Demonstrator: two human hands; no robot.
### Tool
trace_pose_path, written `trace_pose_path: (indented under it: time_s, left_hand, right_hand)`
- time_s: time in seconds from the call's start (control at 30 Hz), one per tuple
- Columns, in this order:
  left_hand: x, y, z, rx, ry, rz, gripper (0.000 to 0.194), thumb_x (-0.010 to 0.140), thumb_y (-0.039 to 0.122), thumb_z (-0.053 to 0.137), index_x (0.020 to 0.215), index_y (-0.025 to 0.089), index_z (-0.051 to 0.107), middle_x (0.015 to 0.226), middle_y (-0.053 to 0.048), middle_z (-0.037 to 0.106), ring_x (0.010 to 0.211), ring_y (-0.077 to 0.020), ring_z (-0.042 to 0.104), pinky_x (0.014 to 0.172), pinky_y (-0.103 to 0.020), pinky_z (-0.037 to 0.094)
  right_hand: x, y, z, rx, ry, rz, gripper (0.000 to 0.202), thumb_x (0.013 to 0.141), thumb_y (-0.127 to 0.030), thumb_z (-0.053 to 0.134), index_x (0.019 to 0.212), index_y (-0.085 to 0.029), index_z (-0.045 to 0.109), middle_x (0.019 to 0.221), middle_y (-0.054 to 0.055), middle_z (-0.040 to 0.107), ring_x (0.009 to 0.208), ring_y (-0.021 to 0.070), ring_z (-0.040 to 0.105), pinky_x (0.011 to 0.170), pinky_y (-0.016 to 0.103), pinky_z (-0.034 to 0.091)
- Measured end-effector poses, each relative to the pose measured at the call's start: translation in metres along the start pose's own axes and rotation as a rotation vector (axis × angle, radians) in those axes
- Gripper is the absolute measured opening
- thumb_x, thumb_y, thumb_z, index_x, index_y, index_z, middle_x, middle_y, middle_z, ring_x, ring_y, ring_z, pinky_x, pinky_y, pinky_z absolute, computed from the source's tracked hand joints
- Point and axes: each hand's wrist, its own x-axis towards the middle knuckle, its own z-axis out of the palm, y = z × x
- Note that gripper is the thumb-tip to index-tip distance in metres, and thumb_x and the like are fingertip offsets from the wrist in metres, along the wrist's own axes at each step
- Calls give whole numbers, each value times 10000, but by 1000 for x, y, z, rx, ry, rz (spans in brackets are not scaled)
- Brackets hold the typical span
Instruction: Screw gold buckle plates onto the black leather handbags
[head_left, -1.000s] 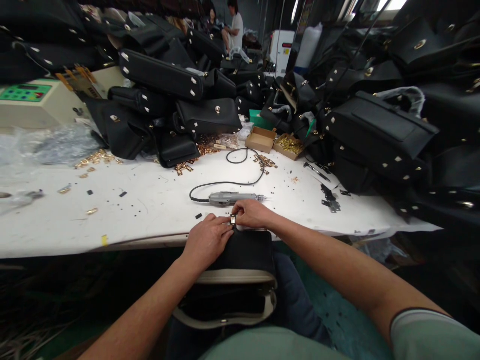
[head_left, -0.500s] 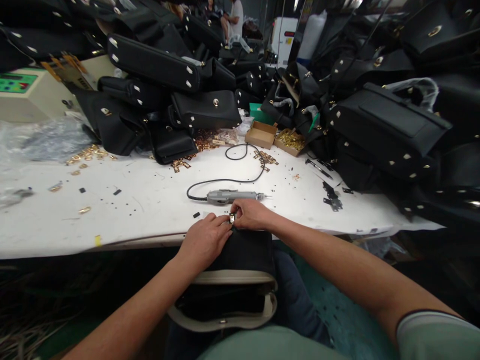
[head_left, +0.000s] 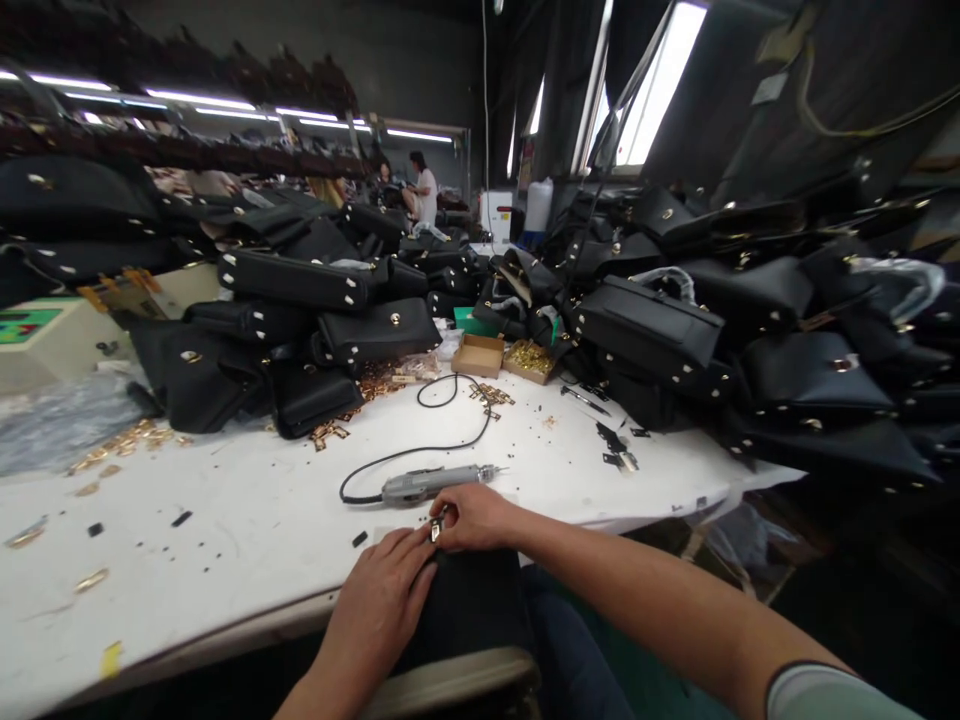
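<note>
A black bag (head_left: 476, 600) with a pale edge lies in front of me at the table's front edge. At its far end sits a small shiny metal clasp piece (head_left: 436, 531). My right hand (head_left: 474, 517) pinches this piece between thumb and fingers. Flat on the bag, with fingers stretched out and fingertips beside the clasp piece, rests my left hand (head_left: 384, 588). Just beyond both hands lies a grey electric screwdriver (head_left: 431, 485), its bit pointing right. What is under my fingers is hidden.
Black bags (head_left: 382, 330) are heaped along the back and right. Open cardboard boxes (head_left: 478, 356) stand there, one holding gold-coloured parts (head_left: 530, 357). Loose metal fittings (head_left: 491, 396) and black plates (head_left: 616, 450) lie on the white table (head_left: 262, 530). A cord (head_left: 420, 452) loops behind the screwdriver. People sit far back.
My view has tilted up and turned right, so the table and hands appear lower and further left. Both hands stay at the clasp piece on the bag.
</note>
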Motion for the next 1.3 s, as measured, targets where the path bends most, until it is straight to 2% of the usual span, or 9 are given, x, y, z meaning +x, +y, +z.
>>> trace_pose_path:
  time_s: [0.17, 0.3, 0.4, 0.67, 0.77, 0.93, 1.03, 1.2, 1.3]
  left_hand:
    - [-2, -3, 5, -2, 78, 7, 246, 932, 288, 567, 1120, 285, 724, 1239, -34, 714, 1115, -284, 663, 873, -447, 588]
    - [-3, -6, 8, -9, 124, 13, 207, 927, 315, 585, 1079, 320, 725, 1220, -6, 722, 1100, -292, 668, 852, -474, 590]
    - [-2, -8, 10, -31, 136, 6, 184, 927, 304, 592, 1058, 332, 719, 1218, 9, 721, 1103, -286, 659, 848, -473, 584]
    - [2, -2, 5, -100, 40, -64, 193, 956, 267, 549, 1032, 303, 723, 1265, -10, 697, 1122, -282, 622, 872, -476, 531]
    - [2, 3, 1, -140, 7, -111, 193, 967, 252, 543, 1028, 278, 724, 1268, -28, 694, 1139, -280, 602, 906, -487, 495]
    - [-1, 5, 3, -224, 27, -187, 137, 945, 256, 609, 988, 273, 738, 1227, -22, 713, 1136, -270, 586, 911, -473, 452]
    - [-1, 5, 5, -257, 45, -204, 113, 930, 266, 645, 967, 279, 751, 1212, -13, 721, 1133, -263, 584, 915, -467, 435]
    - [0, 5, 1, -264, 34, -189, 116, 918, 256, 662, 961, 292, 763, 1214, -4, 719, 1115, -252, 589, 902, -453, 427]
    - [0, 6, 0, -276, 35, -195, 136, 913, 246, 667, 983, 308, 766, 1197, -4, 723, 1103, -245, 590, 894, -442, 427]
  right_hand:
    - [5, 19, -27, 57, 287, -41, 218, 808, -275, 666, 1001, -211, 745, 834, -8, 725, 739, 130, 641, 658, 207, 458]
    - [28, 44, -84, -181, 498, 183, 172, 862, -278, 604, 931, -247, 759, 964, 5, 753, 886, 156, 667, 756, 233, 469]
    - [52, 66, -113, -252, 544, 313, 176, 838, -308, 634, 927, -225, 761, 1008, 65, 746, 930, 219, 670, 770, 294, 475]
    - [85, 85, -111, -292, 546, 432, 111, 769, -258, 665, 818, -241, 762, 871, 50, 744, 836, 214, 669, 727, 286, 463]
    - [77, 87, -121, -281, 550, 423, 125, 761, -216, 643, 811, -217, 758, 870, 60, 743, 830, 212, 665, 707, 274, 458]
    - [42, 81, -130, -241, 613, 289, 282, 887, -265, 516, 1052, -170, 724, 965, 77, 738, 872, 184, 662, 736, 259, 469]
    - [15, 58, -109, -30, 453, 122, 296, 885, -314, 549, 1063, -149, 719, 839, 58, 722, 757, 172, 653, 666, 256, 481]
    - [-4, 6, -46, 137, -113, -121, 214, 879, -259, 584, 976, -172, 754, 854, 30, 718, 695, 138, 635, 656, 248, 483]
    - [6, -10, -24, 18, -188, -157, 208, 871, -192, 601, 1000, -192, 763, 848, 15, 719, 739, 140, 638, 710, 254, 473]
